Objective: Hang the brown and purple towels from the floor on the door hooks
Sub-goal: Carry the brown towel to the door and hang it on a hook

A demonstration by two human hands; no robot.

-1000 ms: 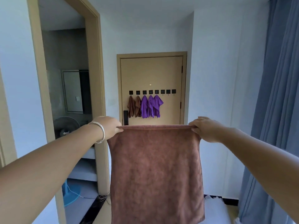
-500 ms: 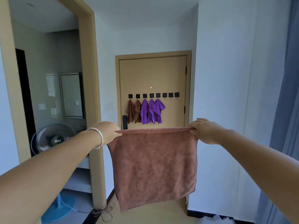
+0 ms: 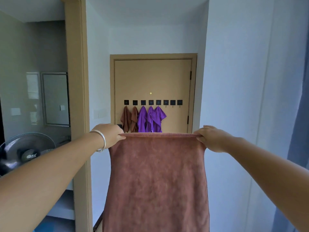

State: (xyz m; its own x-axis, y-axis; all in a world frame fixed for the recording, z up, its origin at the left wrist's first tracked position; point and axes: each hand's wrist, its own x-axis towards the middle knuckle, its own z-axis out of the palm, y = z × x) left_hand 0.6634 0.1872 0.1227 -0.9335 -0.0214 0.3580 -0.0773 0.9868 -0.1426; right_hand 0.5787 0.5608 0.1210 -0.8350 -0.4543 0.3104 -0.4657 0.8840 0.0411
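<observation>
A brown towel hangs spread flat in front of me. My left hand pinches its top left corner and my right hand pinches its top right corner. Ahead stands a tan door with a row of black hooks. Two brown towels hang from the two left hooks. Three purple towels hang from the hooks beside them. The three right hooks are bare. The held towel hides the lower part of the door and the floor ahead.
A tan door frame stands at the left, opening onto a side room. A dark standing fan sits inside that room. White walls flank the short hallway. A blue-grey curtain hangs at the right edge.
The door and hooks have grown larger in view, so I have moved closer. The side-room frame has slid left. Both hands keep the same grip on the spread towel.
</observation>
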